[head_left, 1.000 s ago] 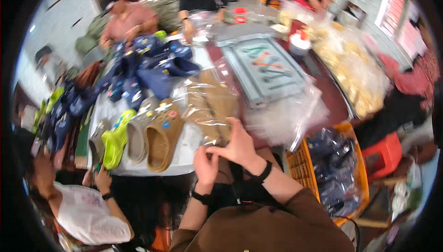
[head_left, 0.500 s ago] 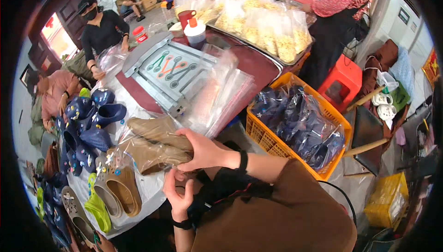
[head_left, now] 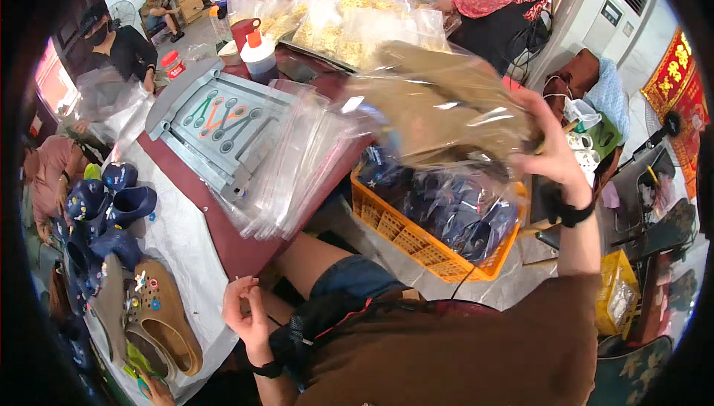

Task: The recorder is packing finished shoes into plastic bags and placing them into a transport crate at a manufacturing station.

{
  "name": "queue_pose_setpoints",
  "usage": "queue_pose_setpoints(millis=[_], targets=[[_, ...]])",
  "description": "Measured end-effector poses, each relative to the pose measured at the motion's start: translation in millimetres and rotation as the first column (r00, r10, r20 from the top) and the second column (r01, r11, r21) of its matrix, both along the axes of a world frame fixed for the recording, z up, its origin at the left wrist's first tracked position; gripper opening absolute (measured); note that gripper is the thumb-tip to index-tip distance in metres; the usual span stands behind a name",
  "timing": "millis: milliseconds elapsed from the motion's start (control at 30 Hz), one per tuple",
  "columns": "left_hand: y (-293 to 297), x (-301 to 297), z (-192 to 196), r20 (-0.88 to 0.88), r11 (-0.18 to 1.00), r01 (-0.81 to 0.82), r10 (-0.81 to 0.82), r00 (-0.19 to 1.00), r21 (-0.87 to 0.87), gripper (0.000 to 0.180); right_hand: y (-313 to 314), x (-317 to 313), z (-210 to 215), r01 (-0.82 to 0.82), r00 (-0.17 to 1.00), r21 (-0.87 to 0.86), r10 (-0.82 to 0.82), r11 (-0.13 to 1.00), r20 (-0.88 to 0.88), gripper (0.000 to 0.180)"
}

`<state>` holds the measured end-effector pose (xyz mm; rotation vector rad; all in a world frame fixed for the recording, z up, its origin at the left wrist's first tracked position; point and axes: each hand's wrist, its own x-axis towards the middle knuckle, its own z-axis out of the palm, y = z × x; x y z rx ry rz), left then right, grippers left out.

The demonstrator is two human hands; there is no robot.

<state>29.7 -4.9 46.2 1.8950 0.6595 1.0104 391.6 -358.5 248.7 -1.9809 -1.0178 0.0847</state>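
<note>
Brown bagged shoes [head_left: 442, 108] are pinched by the right fingers [head_left: 537, 164], while left fingers [head_left: 239, 288] curl loosely.

head-worn left fisheye | facing down | left hand [head_left: 249, 318], right hand [head_left: 554, 149] near

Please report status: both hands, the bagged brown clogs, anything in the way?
Left hand half-curled, no held item visible. Right hand gripping bagged brown clogs. They partly block view of orange crate with bagged navy clogs.
</note>
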Motion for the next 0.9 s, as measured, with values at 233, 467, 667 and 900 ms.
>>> queue_pose_setpoints(millis=[233, 467, 667, 900], targets=[[3, 23, -18, 0.057, 0.993, 0.017, -0.01, 0.998, -0.113, 0.009, -105, 88, -74, 0.44, 0.898, -0.226, -0.425, 0.869, 0.112, 0.077], [-3, 25, -33, -0.054, 0.999, 0.004, -0.007, 0.998, -0.054, 0.006, -155, 201, -303, 0.517, 0.69, -0.331, -0.613, 0.789, -0.385, 0.062], [-7, 21, -39, -0.262, 0.996, 0.022, 0.002, 0.965, 0.087, 0.006, -160, 159, -415, 0.626, 0.458, -0.56, -0.837, 0.542, -0.298, 0.109], [-11, 42, -39, -0.287, 0.999, 0.027, -0.031, 0.958, -0.02, 0.008, -159, 136, -427, 0.691, 0.378, -0.645, -0.924, 0.326, -0.062, 0.111]])
